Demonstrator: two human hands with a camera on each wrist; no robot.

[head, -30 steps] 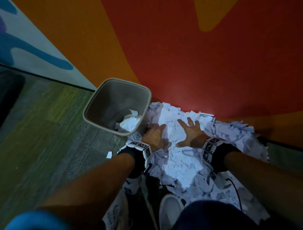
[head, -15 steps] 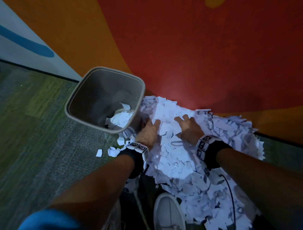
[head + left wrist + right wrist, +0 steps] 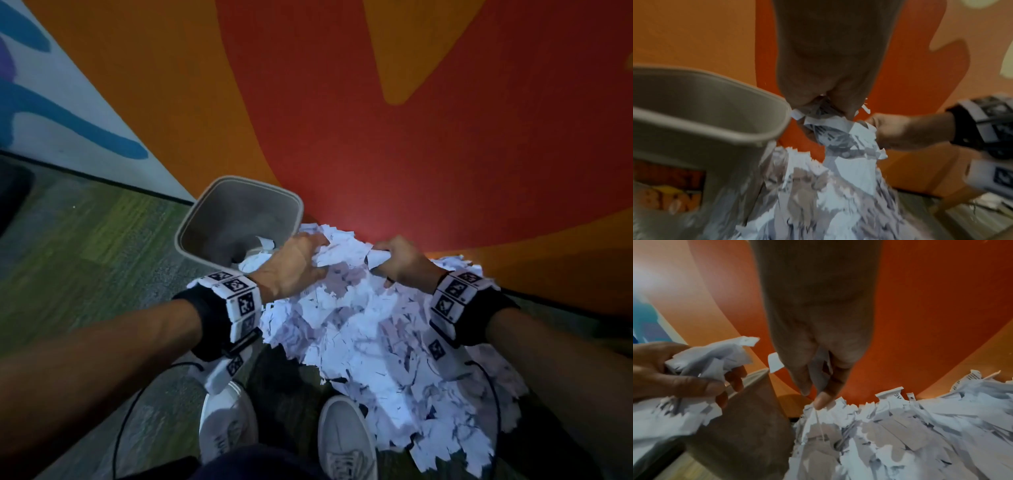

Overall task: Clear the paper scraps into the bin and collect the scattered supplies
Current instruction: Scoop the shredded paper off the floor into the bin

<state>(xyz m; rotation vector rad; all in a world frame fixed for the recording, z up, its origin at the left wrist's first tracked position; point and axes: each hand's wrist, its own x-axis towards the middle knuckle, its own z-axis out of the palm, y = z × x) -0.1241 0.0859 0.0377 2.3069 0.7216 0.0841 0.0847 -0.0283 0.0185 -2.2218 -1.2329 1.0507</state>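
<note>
A big heap of white paper scraps [image 3: 370, 335] lies on the floor against the red wall. Just left of it stands a beige bin [image 3: 191, 226] with a few scraps at its bottom. My left hand [image 3: 301, 257] grips a bunch of scraps beside the bin's right rim [image 3: 785, 113]. My right hand [image 3: 394, 257] clutches another bunch at the top of the heap. In the right wrist view my right fingers [image 3: 822, 399] curl into the scraps [image 3: 900, 426], and my left hand [image 3: 684, 382] holds a crumpled wad. No other supplies show.
The red and orange wall [image 3: 411, 137] rises right behind the heap and bin. Green-grey carpet [image 3: 85, 257] spreads to the left. My two white shoes [image 3: 346, 442] stand at the heap's near edge. A thin black cable [image 3: 123, 421] trails from my left wrist.
Both hands lay flat and spread on the heap before; now their fingers have curled into the scraps and lifted a bunch up beside the bin's rim.
</note>
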